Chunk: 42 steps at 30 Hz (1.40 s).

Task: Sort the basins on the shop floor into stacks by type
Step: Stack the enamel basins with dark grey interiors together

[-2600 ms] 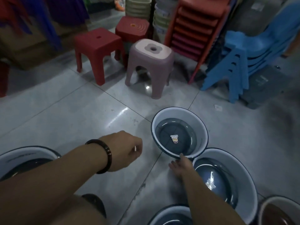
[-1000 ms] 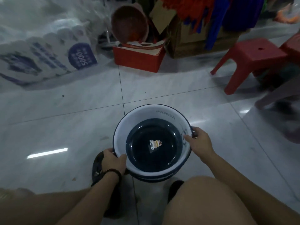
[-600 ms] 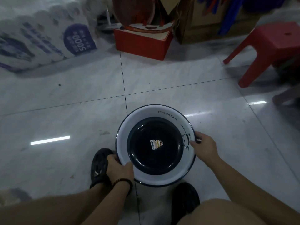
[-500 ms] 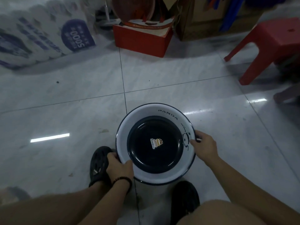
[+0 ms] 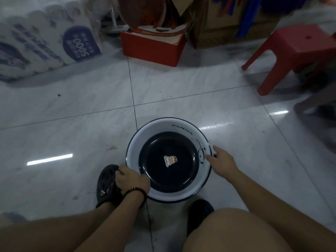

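The pale, glossy tiled floor (image 5: pixel 181 88) fills the frame, with strip-light glare on it and shop stock along the top edge. Low in the centre, just above your feet, the basin (image 5: pixel 154 128) sits upright on the tiles. It has a white wall, a dark bottom with a small sticker (image 5: pixel 170 160) in the middle, and a panda drawing (image 5: pixel 201 155) on its right wall. From above I cannot tell whether another of its kind is nested under it.

Your left hand (image 5: pixel 131 179) (the one with the bead bracelet (image 5: pixel 135 190)) grips the lower-left rim, fingers curled over the edge. Your right hand (image 5: pixel 222 159) lies at the right rim with fingers loosely straight and the thumb touching the edge, holding nothing. One dark shoe (image 5: pixel 107 180) is just left of the basin beside the left hand, and the other shoe (image 5: pixel 200 210) is just below it.

The step looks like setting this basin down as the base of its stack. Let it settle flat before the left fingers uncurl. Then lift them straight off the rim so the basin does not skate on the slick tile. It stands well apart from the red stool (image 5: pixel 298 46) at upper right, the red box (image 5: pixel 152 48) at top centre and the wrapped pack of rolls (image 5: pixel 45 44) at upper left. That leaves room to drop further basins of this type in level.
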Each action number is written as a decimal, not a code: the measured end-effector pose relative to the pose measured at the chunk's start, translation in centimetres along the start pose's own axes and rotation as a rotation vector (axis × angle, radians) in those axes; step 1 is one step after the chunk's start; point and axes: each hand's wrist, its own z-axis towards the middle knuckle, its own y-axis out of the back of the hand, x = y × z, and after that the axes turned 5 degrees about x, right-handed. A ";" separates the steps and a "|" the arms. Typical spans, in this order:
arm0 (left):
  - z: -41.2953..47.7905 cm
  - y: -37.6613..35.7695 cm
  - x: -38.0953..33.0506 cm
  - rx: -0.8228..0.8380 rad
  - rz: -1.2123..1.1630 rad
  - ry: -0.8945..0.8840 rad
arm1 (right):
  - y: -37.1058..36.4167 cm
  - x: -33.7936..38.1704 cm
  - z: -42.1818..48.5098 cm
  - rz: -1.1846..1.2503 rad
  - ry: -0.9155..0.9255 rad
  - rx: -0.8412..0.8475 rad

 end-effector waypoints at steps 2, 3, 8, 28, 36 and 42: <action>-1.6 0.6 -2.4 0.051 0.107 -0.156 | 1.2 -0.6 -1.7 0.040 -0.019 -0.028; -2.6 1.2 -4.0 0.132 0.139 -0.242 | 2.0 -1.2 -2.8 0.059 -0.022 -0.056; -11.3 4.3 -14.1 0.681 0.441 -0.627 | 6.4 -7.0 -10.5 0.263 -0.022 -0.216; -50.4 -9.2 -5.1 0.926 1.715 -1.342 | -6.0 -41.8 -46.9 0.431 -0.878 -0.552; -50.4 -11.8 -3.0 0.922 1.874 -1.281 | -8.1 -45.5 -48.9 0.416 -1.076 -0.635; -48.8 -11.8 -3.6 0.870 1.888 -1.209 | -7.3 -46.6 -49.4 0.434 -0.989 -0.476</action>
